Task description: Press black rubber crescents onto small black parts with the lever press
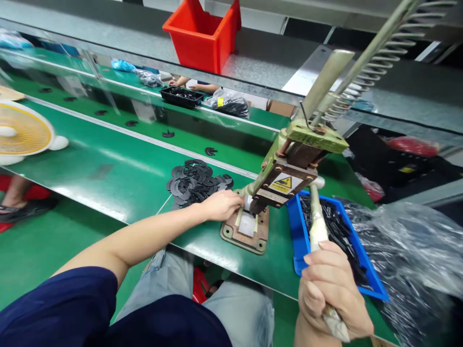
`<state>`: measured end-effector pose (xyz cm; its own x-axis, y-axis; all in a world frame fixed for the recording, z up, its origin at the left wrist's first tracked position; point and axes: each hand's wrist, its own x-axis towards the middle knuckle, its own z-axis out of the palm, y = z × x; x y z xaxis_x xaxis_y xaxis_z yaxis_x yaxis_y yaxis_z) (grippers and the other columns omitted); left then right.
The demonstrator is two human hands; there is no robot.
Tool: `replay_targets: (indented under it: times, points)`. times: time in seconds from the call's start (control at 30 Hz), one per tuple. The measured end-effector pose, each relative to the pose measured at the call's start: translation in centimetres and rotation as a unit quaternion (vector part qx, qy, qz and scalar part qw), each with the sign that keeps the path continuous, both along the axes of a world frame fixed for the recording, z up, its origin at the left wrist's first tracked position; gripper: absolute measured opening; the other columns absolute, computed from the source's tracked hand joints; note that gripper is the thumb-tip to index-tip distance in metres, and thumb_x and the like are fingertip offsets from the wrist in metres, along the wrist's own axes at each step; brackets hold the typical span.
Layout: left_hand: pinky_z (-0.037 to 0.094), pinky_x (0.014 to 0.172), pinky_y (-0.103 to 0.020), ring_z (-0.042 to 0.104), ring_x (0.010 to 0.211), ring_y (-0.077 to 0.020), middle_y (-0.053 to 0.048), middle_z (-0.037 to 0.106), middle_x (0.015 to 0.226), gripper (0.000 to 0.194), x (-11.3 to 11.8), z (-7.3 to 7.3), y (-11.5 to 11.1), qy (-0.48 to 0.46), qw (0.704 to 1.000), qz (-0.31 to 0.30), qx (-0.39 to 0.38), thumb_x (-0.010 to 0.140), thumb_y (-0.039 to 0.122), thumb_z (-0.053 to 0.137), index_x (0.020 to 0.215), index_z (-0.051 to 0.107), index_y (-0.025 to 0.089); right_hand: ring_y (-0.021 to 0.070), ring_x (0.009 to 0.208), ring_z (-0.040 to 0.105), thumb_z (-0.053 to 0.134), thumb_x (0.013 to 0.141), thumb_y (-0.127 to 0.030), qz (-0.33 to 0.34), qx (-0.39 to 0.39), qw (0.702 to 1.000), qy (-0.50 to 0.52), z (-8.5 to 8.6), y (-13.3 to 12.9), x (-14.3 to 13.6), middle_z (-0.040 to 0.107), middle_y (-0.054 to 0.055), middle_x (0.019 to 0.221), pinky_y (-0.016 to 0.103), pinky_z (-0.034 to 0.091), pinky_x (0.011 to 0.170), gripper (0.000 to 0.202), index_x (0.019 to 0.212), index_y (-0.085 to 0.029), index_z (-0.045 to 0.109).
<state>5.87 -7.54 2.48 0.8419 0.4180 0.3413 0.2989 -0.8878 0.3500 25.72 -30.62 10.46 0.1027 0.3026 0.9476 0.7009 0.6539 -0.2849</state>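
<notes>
A green hand press (267, 159) stands on the green bench, its ram low over the base plate (240, 238). The wrapped lever (318, 226) of the press is in my right hand (331, 289), with the fingers closed round it. My left hand (222, 205) is at the left edge of the base, close to the ram, its fingertips together; what they hold, if anything, is hidden. Dark curved pieces (195, 180) lie heaped just behind my left hand. To the right of the press, a blue bin (298, 241) holds long dark strips.
A red bin (202, 38) sits on the metal shelf above. Dark pieces lie spaced along the green belt (152, 137). A fan (25, 130) is at the left, clear plastic bags (415, 246) at the right. Another person's hands (193, 86) work beyond a black tray (181, 96).
</notes>
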Motion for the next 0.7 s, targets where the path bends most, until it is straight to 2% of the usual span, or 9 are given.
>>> replay_targets:
  times: [0.07, 0.1, 0.2, 0.27, 0.33, 0.47, 0.57, 0.7]
  points:
    - [0.051, 0.107, -0.038, 0.069, 0.116, -0.0244, -0.010, 0.076, 0.119, 0.031, -1.6, 0.6, 3.9, 0.020, 0.997, 0.073, 0.013, 0.101, 0.026, 0.054, 0.123, 0.075, 0.021, 0.0202, 0.068, 0.068, 0.065, 0.078, -0.014, 0.001, -0.003, 1.000, -0.001, -0.1, 0.1, 0.1, 0.065, -0.002, 0.065, 0.058, 0.058, 0.084, 0.023, 0.058, -0.020, 0.056]
    - [0.050, 0.110, -0.040, 0.067, 0.119, -0.0260, -0.011, 0.075, 0.123, 0.032, -2.6, 0.9, 6.4, 0.031, 0.991, 0.132, 0.018, 0.101, 0.028, 0.055, 0.124, 0.075, 0.020, 0.0206, 0.068, 0.068, 0.064, 0.077, -0.013, 0.002, -0.004, 1.000, 0.001, -0.1, 0.2, 0.1, 0.065, -0.001, 0.065, 0.059, 0.058, 0.083, 0.022, 0.057, -0.020, 0.056]
    - [0.047, 0.115, -0.039, 0.064, 0.129, -0.0283, -0.013, 0.071, 0.135, 0.039, -6.2, 1.5, 14.1, 0.085, 0.949, 0.302, -0.002, 0.099, 0.027, 0.054, 0.131, 0.073, 0.017, 0.0212, 0.065, 0.067, 0.063, 0.076, -0.012, -0.002, 0.009, 1.000, 0.013, -0.3, 0.2, 0.1, 0.064, -0.001, 0.063, 0.060, 0.058, 0.082, 0.023, 0.056, -0.019, 0.055]
    - [0.045, 0.116, -0.036, 0.061, 0.134, -0.0278, -0.012, 0.066, 0.144, 0.048, -8.2, 1.6, 18.4, 0.165, 0.920, 0.353, -0.041, 0.096, 0.023, 0.054, 0.142, 0.067, 0.019, 0.0216, 0.064, 0.067, 0.062, 0.078, -0.014, -0.008, 0.020, 1.000, 0.018, -0.5, 0.2, 0.0, 0.064, -0.001, 0.062, 0.061, 0.058, 0.081, 0.025, 0.055, -0.020, 0.054]
    - [0.045, 0.115, -0.033, 0.062, 0.134, -0.0275, -0.011, 0.064, 0.148, 0.057, -9.4, 1.3, 21.3, 0.207, 0.908, 0.358, -0.063, 0.090, 0.021, 0.059, 0.147, 0.064, 0.021, 0.0217, 0.064, 0.067, 0.063, 0.079, -0.016, -0.015, 0.015, 1.000, 0.016, -0.6, 0.2, 0.0, 0.064, -0.001, 0.063, 0.061, 0.059, 0.080, 0.026, 0.055, -0.020, 0.054]
    - [0.048, 0.109, -0.027, 0.066, 0.128, -0.0254, -0.008, 0.064, 0.149, 0.068, -9.8, -0.1, 23.6, 0.255, 0.906, 0.326, -0.092, 0.077, 0.017, 0.069, 0.144, 0.067, 0.027, 0.0203, 0.063, 0.067, 0.062, 0.083, -0.022, -0.034, 0.021, 0.999, 0.013, -0.8, 0.1, 0.2, 0.063, -0.001, 0.062, 0.057, 0.061, 0.080, 0.030, 0.054, -0.022, 0.053]
    - [0.050, 0.105, -0.024, 0.069, 0.124, -0.0233, -0.004, 0.071, 0.140, 0.064, -9.8, -1.2, 24.0, 0.279, 0.905, 0.301, -0.110, 0.073, 0.016, 0.071, 0.136, 0.073, 0.030, 0.0209, 0.061, 0.066, 0.061, 0.082, -0.022, -0.042, 0.019, 0.999, 0.009, -0.9, 0.0, 0.3, 0.063, -0.002, 0.061, 0.057, 0.062, 0.079, 0.030, 0.054, -0.023, 0.053]
    - [0.047, 0.108, -0.025, 0.067, 0.125, -0.0232, -0.005, 0.074, 0.134, 0.056, -10.8, -1.8, 23.7, 0.280, 0.906, 0.299, -0.110, 0.076, 0.018, 0.069, 0.131, 0.075, 0.027, 0.0219, 0.058, 0.065, 0.062, 0.082, -0.026, -0.048, 0.034, 0.998, 0.028, -1.1, 0.3, 0.4, 0.062, -0.001, 0.058, 0.058, 0.062, 0.078, 0.031, 0.053, -0.024, 0.053]
